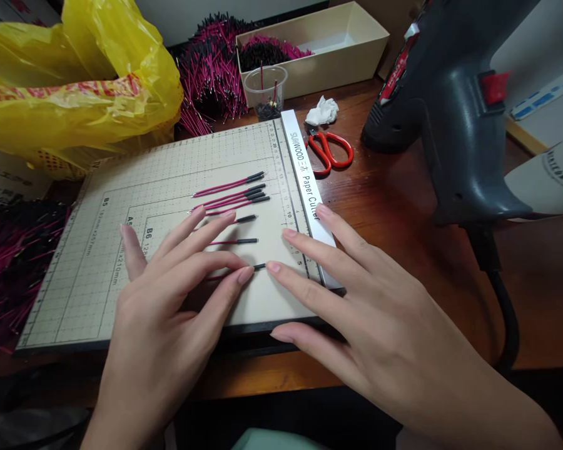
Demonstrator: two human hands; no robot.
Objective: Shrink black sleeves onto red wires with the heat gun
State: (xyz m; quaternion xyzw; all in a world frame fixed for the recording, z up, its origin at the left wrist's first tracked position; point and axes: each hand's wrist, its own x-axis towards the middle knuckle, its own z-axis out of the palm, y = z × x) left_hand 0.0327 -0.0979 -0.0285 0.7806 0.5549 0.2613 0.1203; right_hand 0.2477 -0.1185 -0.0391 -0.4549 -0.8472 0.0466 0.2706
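Note:
My left hand (178,281) pinches a thin red wire with a black sleeve (259,267) between thumb and index finger, low over the paper cutter board (244,300). The index fingertip of my right hand (351,294) is at the sleeve's right end, and its fingers are spread over the board and its white ruler edge (304,181). Farther up the board lie several more red wires with black sleeves (229,184), roughly side by side. My left fingers partly cover some of them.
Behind the board are a clear plastic cup (265,94), a cream box (328,65) and a large heap of red-black wires (213,75). Red-handled scissors (331,153) and crumpled tissue (323,111) lie right. A dark heat gun (460,119) stands far right; a yellow bag (122,119) left.

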